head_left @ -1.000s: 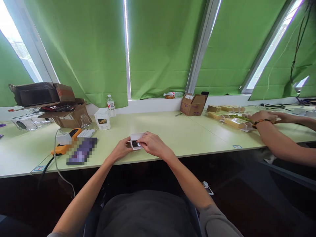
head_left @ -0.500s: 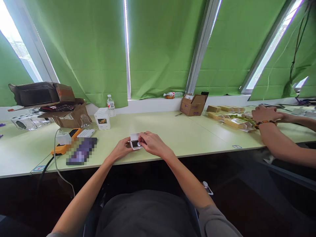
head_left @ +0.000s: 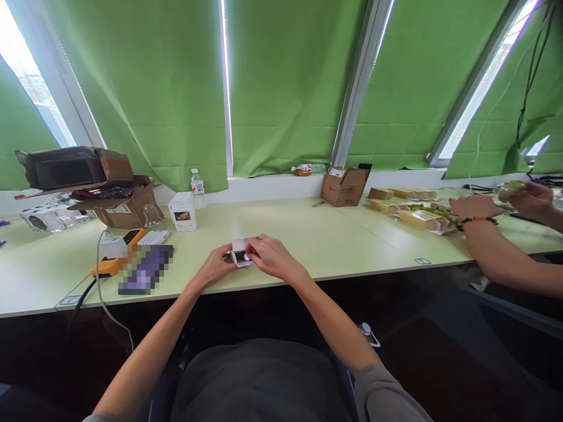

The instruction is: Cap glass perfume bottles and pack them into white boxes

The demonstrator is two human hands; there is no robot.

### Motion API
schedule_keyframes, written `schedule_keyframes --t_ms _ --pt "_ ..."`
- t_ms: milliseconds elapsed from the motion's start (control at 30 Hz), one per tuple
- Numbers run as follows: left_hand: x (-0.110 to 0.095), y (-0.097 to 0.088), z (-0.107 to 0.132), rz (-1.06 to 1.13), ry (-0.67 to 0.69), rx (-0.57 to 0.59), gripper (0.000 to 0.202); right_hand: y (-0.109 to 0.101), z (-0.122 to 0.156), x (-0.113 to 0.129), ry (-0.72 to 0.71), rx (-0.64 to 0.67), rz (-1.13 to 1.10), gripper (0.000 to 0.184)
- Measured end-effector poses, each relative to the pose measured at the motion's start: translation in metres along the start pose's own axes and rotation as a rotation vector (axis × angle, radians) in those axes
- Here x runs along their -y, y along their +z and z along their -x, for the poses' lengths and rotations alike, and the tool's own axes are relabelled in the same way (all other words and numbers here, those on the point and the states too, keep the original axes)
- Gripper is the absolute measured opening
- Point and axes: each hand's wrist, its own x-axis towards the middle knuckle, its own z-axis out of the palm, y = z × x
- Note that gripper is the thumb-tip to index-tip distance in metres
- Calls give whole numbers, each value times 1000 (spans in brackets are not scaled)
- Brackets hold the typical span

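Observation:
A small white box (head_left: 240,248) with an open flap and a dark inside rests on the pale green table (head_left: 308,234) right in front of me. My left hand (head_left: 217,265) grips its left side with curled fingers. My right hand (head_left: 273,256) covers its right side, fingers bent over a small shiny object (head_left: 247,257) at the box's opening. Both hands touch the box.
A white carton (head_left: 183,211) and a water bottle (head_left: 197,186) stand at the back left, near brown cardboard boxes (head_left: 109,199). An orange device (head_left: 115,258) with a cable lies at the left. Another person's hands (head_left: 477,206) work among yellow packages (head_left: 413,214) at the right.
My right hand's fingers have shifted slightly left over the box's opening. The other person at the right has lifted one hand holding something clear.

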Motion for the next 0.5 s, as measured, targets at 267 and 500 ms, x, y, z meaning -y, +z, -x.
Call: schedule_keyframes --t_ms 267,500 --pt "6 0 -1 0 0 2 45 2 0 3 36 13 11 9" --pt "3 0 -1 -50 7 -26 46 1 0 1 33 -8 -41 8"
